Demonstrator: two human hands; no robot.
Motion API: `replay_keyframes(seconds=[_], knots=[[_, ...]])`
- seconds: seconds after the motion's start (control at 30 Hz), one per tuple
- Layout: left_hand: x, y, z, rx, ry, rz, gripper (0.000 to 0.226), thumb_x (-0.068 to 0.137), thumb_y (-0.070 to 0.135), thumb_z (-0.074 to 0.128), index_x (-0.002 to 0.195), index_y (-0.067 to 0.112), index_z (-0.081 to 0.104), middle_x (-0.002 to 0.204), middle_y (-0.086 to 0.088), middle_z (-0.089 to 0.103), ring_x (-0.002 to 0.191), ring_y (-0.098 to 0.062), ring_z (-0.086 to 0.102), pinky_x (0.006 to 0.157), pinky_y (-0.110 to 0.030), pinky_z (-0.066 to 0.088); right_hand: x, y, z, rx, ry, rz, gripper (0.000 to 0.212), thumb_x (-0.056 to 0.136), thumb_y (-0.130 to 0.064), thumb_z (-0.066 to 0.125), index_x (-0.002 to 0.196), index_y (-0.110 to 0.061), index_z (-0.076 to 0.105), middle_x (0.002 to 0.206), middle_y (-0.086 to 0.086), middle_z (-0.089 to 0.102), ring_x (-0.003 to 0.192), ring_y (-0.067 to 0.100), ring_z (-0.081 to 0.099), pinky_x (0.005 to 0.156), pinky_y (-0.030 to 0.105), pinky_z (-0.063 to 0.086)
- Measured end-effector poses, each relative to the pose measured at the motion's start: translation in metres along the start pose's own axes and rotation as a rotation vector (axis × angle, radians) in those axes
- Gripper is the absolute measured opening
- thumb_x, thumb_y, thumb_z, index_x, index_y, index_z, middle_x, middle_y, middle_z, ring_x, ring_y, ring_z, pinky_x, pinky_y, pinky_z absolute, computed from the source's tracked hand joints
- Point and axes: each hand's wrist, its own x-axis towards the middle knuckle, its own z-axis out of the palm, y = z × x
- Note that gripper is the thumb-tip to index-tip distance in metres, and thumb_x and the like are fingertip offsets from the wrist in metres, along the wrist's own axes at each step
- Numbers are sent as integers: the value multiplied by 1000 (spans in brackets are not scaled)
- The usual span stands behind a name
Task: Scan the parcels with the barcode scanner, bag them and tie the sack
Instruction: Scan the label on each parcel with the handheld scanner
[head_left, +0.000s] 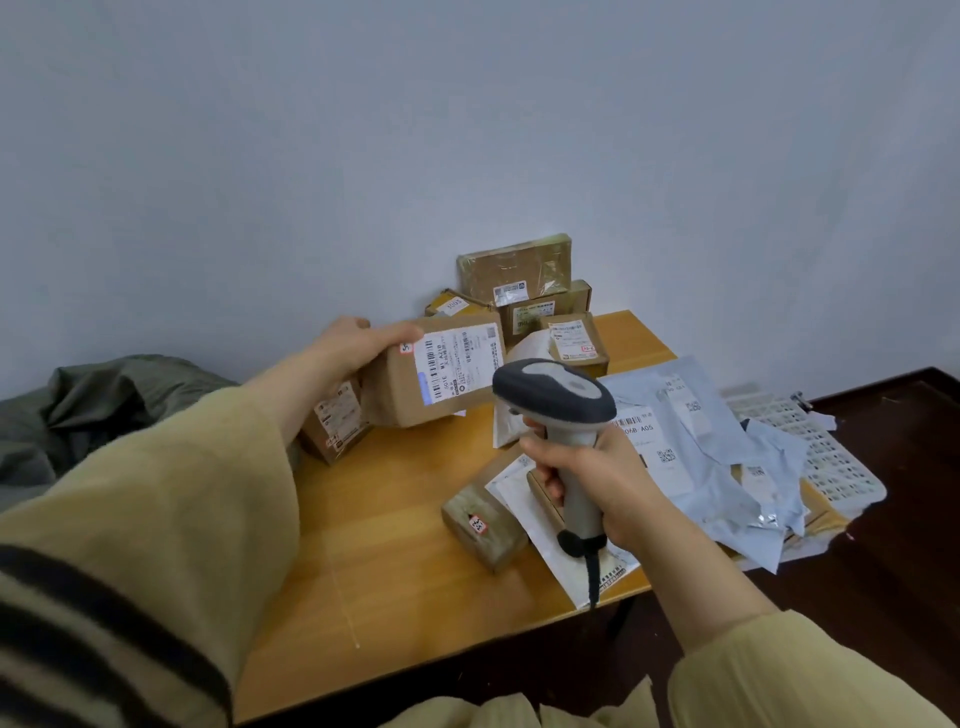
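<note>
My left hand (349, 347) grips a brown cardboard parcel (402, 389) by its left end and holds it above the wooden table (395, 545), its white barcode label turned toward me. My right hand (597, 478) grips the handle of a grey and white barcode scanner (553, 389). The scanner's head sits just right of the parcel's label, and its cable hangs below my fist. A blue patch of light lies on the label's lower left. A dark green sack (104, 405) lies crumpled at the left, beyond the table's edge.
Several boxed parcels (519, 291) are stacked against the wall at the back. Another box (335, 423) stands under the held parcel, and a small taped one (483, 522) lies near the scanner. Grey mailer bags (701, 452) and a white perforated tray (821, 457) cover the table's right side.
</note>
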Motion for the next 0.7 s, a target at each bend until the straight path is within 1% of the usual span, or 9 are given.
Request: replay_keyframes(seconds=[0.07,0.17,0.27,0.33,0.4,0.47,0.57,0.63,0.7], knots=[[1,12,-5,74,50,32,101,66,50,79,144,6,31,130,-11,52,109,-25,54,91,-40,48,-7,-1,4,-107,-23,-5,19,80,-9,72,67,-4,59,54,9,55,43,17,45,47,25,42],[2,29,-9,139,74,64,83,66,52,78,132,11,47,114,-5,60,103,-23,56,90,-42,48,-16,-4,7,-185,-46,-18,24,79,-9,72,61,-5,56,50,8,53,40,16,44,44,24,40],[0,39,-12,213,32,80,55,68,48,78,110,15,62,91,1,65,84,-16,62,66,-31,48,-26,-9,7,-188,-71,-47,23,78,-7,72,61,-6,56,49,6,50,39,13,44,44,24,39],[0,44,-10,229,-9,76,53,68,45,79,108,13,65,89,-2,68,78,-15,65,58,-27,47,-32,-11,5,-185,-83,-65,18,77,-3,73,65,-9,60,45,-1,51,37,8,45,42,21,40],[1,45,-8,253,-28,70,54,68,46,79,108,12,66,90,-4,69,78,-15,65,57,-27,47,-34,-10,2,-202,-86,-60,10,76,-1,74,77,-6,65,42,-6,51,36,6,45,42,21,39],[3,46,-5,274,-27,70,52,70,47,77,107,11,66,88,-3,68,77,-15,63,56,-27,44,-34,-7,-2,-262,-64,-48,12,74,-3,76,81,-4,66,42,-6,51,36,7,43,44,24,38],[6,46,-2,292,-34,71,51,70,46,77,106,12,67,88,-3,67,77,-14,62,57,-27,44,-35,-5,-6,-318,-45,-31,15,73,-4,78,76,-11,65,49,-4,57,43,8,46,46,25,39],[9,45,-2,309,-50,66,54,68,47,78,108,13,67,90,-4,68,80,-16,63,58,-28,45,-36,-6,-10,-360,-17,-31,16,73,-6,78,80,-14,66,65,10,64,59,13,52,48,21,41],[11,45,-3,323,-62,65,56,67,48,78,109,13,66,91,-4,68,81,-16,63,58,-28,45,-36,-5,-14,-379,4,-27,18,73,-7,78,87,-9,67,75,20,65,67,20,53,53,25,43]])
